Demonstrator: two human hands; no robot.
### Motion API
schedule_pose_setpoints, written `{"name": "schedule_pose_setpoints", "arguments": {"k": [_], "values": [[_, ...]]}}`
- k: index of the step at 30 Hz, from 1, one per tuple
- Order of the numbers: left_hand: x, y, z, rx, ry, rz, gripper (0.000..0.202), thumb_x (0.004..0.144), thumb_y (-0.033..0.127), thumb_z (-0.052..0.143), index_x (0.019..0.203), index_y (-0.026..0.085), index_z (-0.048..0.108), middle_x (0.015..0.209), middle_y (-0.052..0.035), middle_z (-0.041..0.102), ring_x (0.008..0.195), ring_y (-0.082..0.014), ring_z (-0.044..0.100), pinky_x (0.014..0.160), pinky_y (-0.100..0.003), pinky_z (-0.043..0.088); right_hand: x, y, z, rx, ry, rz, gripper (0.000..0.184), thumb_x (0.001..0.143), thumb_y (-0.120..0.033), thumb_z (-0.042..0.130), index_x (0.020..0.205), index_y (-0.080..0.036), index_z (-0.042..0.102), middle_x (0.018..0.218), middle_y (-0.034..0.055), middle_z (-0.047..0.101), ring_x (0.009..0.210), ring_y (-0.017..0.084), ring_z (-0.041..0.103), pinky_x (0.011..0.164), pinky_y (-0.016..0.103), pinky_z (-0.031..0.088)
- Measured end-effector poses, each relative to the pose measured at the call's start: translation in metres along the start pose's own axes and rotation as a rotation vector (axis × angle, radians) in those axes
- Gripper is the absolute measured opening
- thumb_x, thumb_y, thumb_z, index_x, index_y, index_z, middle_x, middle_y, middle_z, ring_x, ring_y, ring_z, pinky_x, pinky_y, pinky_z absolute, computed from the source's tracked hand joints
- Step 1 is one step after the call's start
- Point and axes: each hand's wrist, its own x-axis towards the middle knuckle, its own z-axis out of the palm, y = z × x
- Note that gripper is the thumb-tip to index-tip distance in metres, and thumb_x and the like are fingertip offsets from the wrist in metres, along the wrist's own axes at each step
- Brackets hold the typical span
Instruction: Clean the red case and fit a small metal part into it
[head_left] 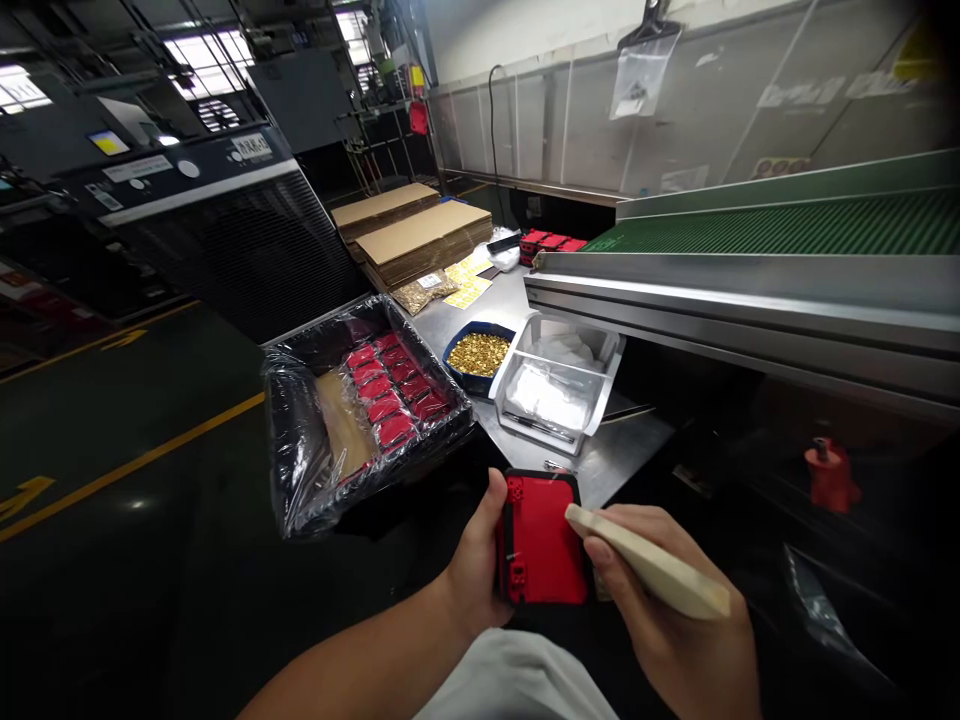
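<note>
My left hand (476, 560) grips the left edge of a red plastic case (547, 540) with black rims, its thumb along the side. Two small red hinge-like parts show on the case's left side. In my right hand (675, 610) is a pale, flat wooden-looking stick (652, 562). Its narrow tip points left, at or just over the case's right edge; whether it touches cannot be told. Fingers of my right hand are partly hidden behind the stick. Just beyond the case, a small metal piece (556, 466) lies on the metal table (626, 455).
Left stands a plastic-lined black crate (289, 450) with several red cases (394, 430). Beyond are a blue bowl (459, 382) of brass-coloured parts (480, 354), a white divided bin (592, 425) and stacked cardboard (427, 235). A green conveyor (787, 225) rises at right.
</note>
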Motion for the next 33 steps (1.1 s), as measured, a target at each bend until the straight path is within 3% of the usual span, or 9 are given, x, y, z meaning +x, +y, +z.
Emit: {"name": "schedule_pose_setpoints", "arguments": {"k": [4,8,11,15,18,25,28,33], "values": [[0.000,-0.001,0.000,-0.048,0.002,-0.013,0.076,0.087,0.072,0.044,0.117,0.006,0.066,0.104,-0.0195,0.072,0.105,-0.0325,0.066,0.097,-0.043,0.051,-0.007,-0.002,-0.004,0.003,-0.008,-0.011,0.021,0.082,-0.019,0.068,0.102,-0.024,0.066,0.100,0.0032,0.068,0.092,0.017,0.065,0.076,0.026,0.056],[-0.001,-0.003,-0.005,-0.052,0.027,-0.035,0.079,0.081,0.074,0.052,0.117,0.006,0.066,0.100,-0.0193,0.073,0.101,-0.0336,0.067,0.093,-0.043,0.052,-0.005,-0.009,-0.006,0.015,-0.176,-0.231,0.024,0.079,-0.017,0.070,0.101,-0.024,0.065,0.098,0.0037,0.070,0.099,0.020,0.065,0.085,0.034,0.057],[-0.002,-0.006,-0.008,-0.021,0.028,-0.035,0.080,0.080,0.074,0.055,0.121,0.005,0.064,0.098,-0.0186,0.073,0.097,-0.0324,0.068,0.090,-0.040,0.052,-0.005,-0.012,-0.005,-0.038,-0.229,-0.368,0.031,0.076,-0.014,0.071,0.105,-0.023,0.064,0.100,0.0048,0.071,0.104,0.022,0.063,0.090,0.040,0.056],[-0.005,-0.008,-0.006,-0.028,0.009,-0.089,0.082,0.075,0.072,0.063,0.128,0.010,0.060,0.100,-0.0177,0.073,0.088,-0.0307,0.070,0.076,-0.036,0.054,-0.006,-0.014,-0.005,-0.051,-0.193,-0.288,0.032,0.079,-0.010,0.068,0.108,-0.022,0.062,0.098,0.0060,0.068,0.097,0.019,0.060,0.080,0.036,0.056],[-0.008,-0.008,-0.003,0.015,0.032,-0.070,0.087,0.068,0.071,0.072,0.130,0.011,0.058,0.100,-0.0175,0.072,0.079,-0.0253,0.069,0.067,-0.029,0.052,-0.003,-0.018,-0.005,-0.020,-0.298,-0.292,0.030,0.080,-0.010,0.067,0.107,-0.021,0.061,0.092,0.0054,0.065,0.090,0.017,0.059,0.073,0.032,0.057],[-0.012,-0.005,-0.002,0.146,0.067,0.000,0.086,0.070,0.070,0.071,0.127,0.006,0.059,0.095,-0.0172,0.073,0.080,-0.0245,0.069,0.069,-0.029,0.052,0.002,-0.019,-0.004,-0.005,-0.347,-0.275,0.024,0.081,-0.012,0.066,0.102,-0.023,0.062,0.089,0.0035,0.064,0.083,0.014,0.061,0.070,0.028,0.057],[-0.010,-0.004,-0.006,0.161,0.082,0.004,0.081,0.072,0.068,0.070,0.126,0.008,0.061,0.097,-0.0159,0.073,0.085,-0.0252,0.069,0.073,-0.029,0.053,0.001,-0.012,0.001,-0.021,-0.309,-0.232,0.023,0.082,-0.013,0.066,0.102,-0.024,0.063,0.089,0.0022,0.065,0.083,0.013,0.062,0.070,0.026,0.056],[-0.014,0.002,-0.013,0.135,0.235,-0.080,0.071,0.081,0.070,0.057,0.106,0.004,0.070,0.087,-0.0140,0.074,0.074,-0.0206,0.068,0.067,-0.027,0.052,0.004,-0.009,0.002,-0.012,-0.367,-0.214,0.018,0.082,-0.017,0.066,0.098,-0.025,0.064,0.086,0.0003,0.066,0.078,0.013,0.065,0.068,0.024,0.057]]}}
